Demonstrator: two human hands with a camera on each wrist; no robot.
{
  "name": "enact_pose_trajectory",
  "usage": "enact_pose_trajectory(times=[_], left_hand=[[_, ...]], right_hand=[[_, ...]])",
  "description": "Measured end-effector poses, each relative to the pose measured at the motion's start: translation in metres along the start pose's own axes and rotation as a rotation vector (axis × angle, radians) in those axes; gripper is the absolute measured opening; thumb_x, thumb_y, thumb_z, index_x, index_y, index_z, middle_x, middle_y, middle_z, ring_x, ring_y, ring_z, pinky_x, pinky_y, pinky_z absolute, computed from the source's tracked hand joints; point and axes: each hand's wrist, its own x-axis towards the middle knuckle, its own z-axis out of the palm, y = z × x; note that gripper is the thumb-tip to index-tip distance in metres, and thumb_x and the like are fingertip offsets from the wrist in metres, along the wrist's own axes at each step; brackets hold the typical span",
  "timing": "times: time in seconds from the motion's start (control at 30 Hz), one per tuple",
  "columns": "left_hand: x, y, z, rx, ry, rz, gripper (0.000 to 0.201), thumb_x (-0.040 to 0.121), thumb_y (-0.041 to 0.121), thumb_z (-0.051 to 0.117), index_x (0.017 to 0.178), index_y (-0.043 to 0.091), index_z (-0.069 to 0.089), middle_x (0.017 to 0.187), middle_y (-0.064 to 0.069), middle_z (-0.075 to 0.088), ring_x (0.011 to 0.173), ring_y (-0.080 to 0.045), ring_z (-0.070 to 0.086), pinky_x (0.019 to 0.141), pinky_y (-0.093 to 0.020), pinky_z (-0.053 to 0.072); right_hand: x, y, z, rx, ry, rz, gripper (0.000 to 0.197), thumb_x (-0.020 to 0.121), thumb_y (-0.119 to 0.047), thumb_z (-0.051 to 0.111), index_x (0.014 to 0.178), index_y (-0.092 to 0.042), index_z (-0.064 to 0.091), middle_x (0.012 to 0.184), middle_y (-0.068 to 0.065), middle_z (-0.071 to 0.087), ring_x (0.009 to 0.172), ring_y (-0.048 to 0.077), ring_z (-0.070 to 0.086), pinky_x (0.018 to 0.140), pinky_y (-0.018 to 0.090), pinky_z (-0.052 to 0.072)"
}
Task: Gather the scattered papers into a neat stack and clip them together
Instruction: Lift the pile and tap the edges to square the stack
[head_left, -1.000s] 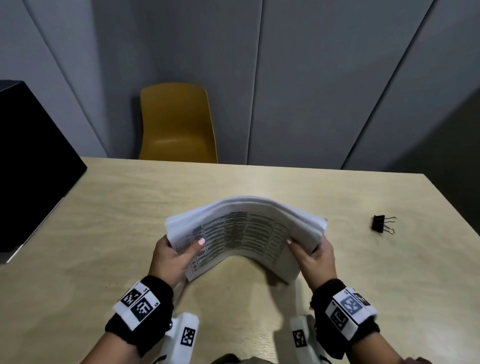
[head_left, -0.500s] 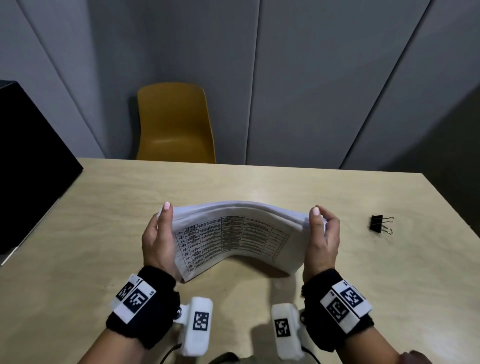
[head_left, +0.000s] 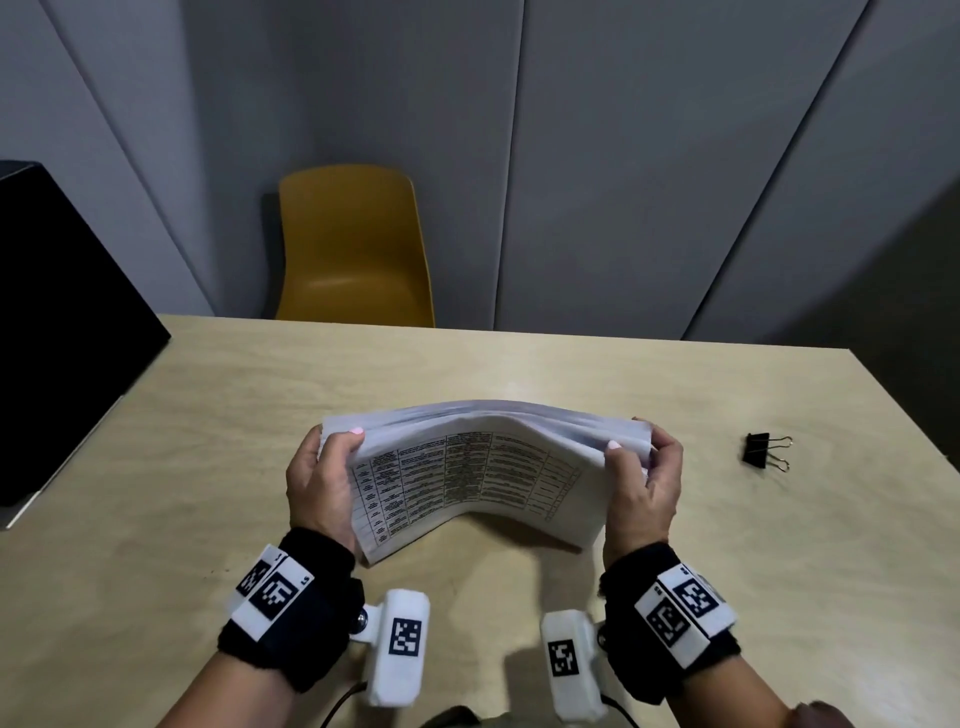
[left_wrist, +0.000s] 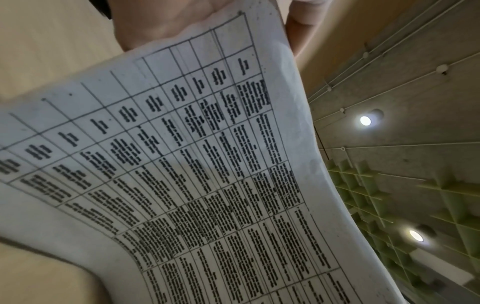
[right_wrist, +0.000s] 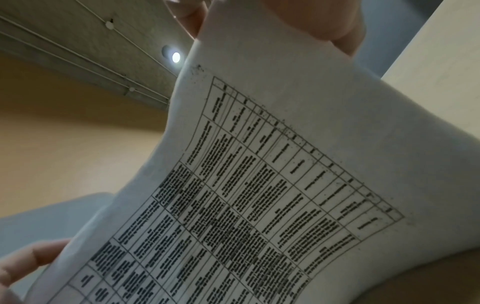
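Note:
A stack of white papers (head_left: 478, 470) with a printed table facing me stands on edge on the wooden table (head_left: 208, 415), bowed upward in the middle. My left hand (head_left: 324, 475) grips its left end, thumb over the front sheet. My right hand (head_left: 641, 480) grips the right end the same way. The printed sheet (left_wrist: 207, 174) fills the left wrist view, and the same paper (right_wrist: 259, 195) fills the right wrist view. A black binder clip (head_left: 763, 451) lies on the table well right of my right hand.
A yellow chair (head_left: 353, 249) stands behind the table's far edge. A black panel (head_left: 57, 322) sits at the table's left side. Grey wall panels rise behind.
Both hands went from flat against the stack's ends to gripping them with thumbs on the front sheet. The stack stays bowed, now held a little flatter along its top edge.

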Motion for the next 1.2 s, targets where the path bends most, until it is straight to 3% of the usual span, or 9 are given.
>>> enact_pose_trajectory(times=[0.17,0.33,0.47,0.6,0.67,0.77,0.97,1.07,1.2], left_hand=[[0.011,-0.009,-0.002,0.086,0.08,0.065,0.112,0.043,0.072,0.074,0.128,0.003,0.05,0.131,-0.021,0.055,0.119,-0.036,0.055,0.102,-0.053,0.043],[0.012,-0.011,0.0,0.088,0.1,0.041,0.101,0.044,0.062,0.075,0.126,0.008,0.053,0.126,-0.017,0.059,0.113,-0.032,0.059,0.099,-0.051,0.046],[0.011,-0.008,0.001,0.059,0.102,0.005,0.052,0.049,0.068,0.074,0.079,0.024,0.072,0.088,-0.01,0.067,0.092,-0.033,0.064,0.092,-0.057,0.048],[0.021,-0.018,-0.002,0.056,0.162,-0.013,0.117,0.035,0.072,0.078,0.124,0.003,0.049,0.128,-0.024,0.056,0.111,-0.039,0.059,0.095,-0.056,0.047],[0.023,-0.017,-0.001,0.043,0.153,-0.001,0.098,0.04,0.061,0.081,0.116,0.004,0.057,0.11,-0.021,0.064,0.1,-0.037,0.063,0.093,-0.053,0.048],[0.023,-0.014,-0.001,0.065,0.089,0.033,0.027,0.053,0.046,0.074,0.058,0.022,0.063,0.065,0.0,0.052,0.076,-0.027,0.051,0.074,-0.04,0.044],[0.024,-0.019,-0.002,0.074,0.103,0.066,0.047,0.053,0.047,0.075,0.085,0.013,0.07,0.079,-0.002,0.058,0.081,-0.027,0.058,0.081,-0.044,0.05],[0.025,-0.021,-0.003,0.083,0.105,0.06,0.033,0.055,0.051,0.073,0.051,0.021,0.06,0.065,-0.001,0.054,0.07,-0.026,0.055,0.071,-0.039,0.047],[0.025,-0.02,-0.002,0.141,0.128,0.047,0.045,0.05,0.058,0.075,0.056,0.02,0.052,0.068,-0.006,0.052,0.069,-0.026,0.053,0.069,-0.04,0.046]], right_hand=[[0.007,-0.005,0.006,-0.028,0.05,0.051,0.062,0.054,-0.063,0.055,0.104,-0.025,0.052,0.086,-0.009,0.053,0.078,0.011,0.054,0.082,0.034,0.048],[0.006,-0.004,0.005,-0.033,0.017,0.019,0.043,0.065,-0.034,0.058,0.106,-0.022,0.053,0.09,-0.009,0.053,0.075,-0.002,0.055,0.071,0.019,0.048],[0.004,-0.001,0.0,-0.048,0.017,-0.006,0.041,0.067,-0.029,0.055,0.107,-0.022,0.052,0.088,-0.012,0.053,0.078,0.004,0.053,0.07,0.022,0.044],[0.009,-0.005,0.003,-0.048,0.027,-0.013,0.051,0.06,-0.057,0.054,0.1,-0.025,0.054,0.096,-0.004,0.055,0.094,0.017,0.053,0.086,0.034,0.044],[0.013,-0.008,0.007,-0.061,0.051,0.009,0.046,0.057,-0.063,0.053,0.089,-0.03,0.056,0.098,-0.004,0.057,0.102,0.018,0.053,0.095,0.035,0.042],[0.018,-0.006,0.01,-0.109,0.051,0.065,0.037,0.056,-0.053,0.059,0.084,-0.028,0.059,0.091,-0.009,0.058,0.098,0.016,0.054,0.098,0.041,0.045],[0.016,0.0,0.006,-0.113,0.044,0.039,0.033,0.056,-0.053,0.058,0.08,-0.03,0.058,0.089,-0.002,0.062,0.084,0.016,0.056,0.088,0.042,0.049],[0.018,0.002,0.006,-0.103,0.045,0.042,0.031,0.057,-0.051,0.059,0.079,-0.03,0.058,0.085,-0.003,0.062,0.08,0.017,0.057,0.084,0.043,0.051],[0.019,0.004,0.006,-0.085,0.053,0.008,0.031,0.061,-0.053,0.063,0.077,-0.027,0.057,0.081,-0.004,0.062,0.075,0.014,0.057,0.075,0.03,0.048]])
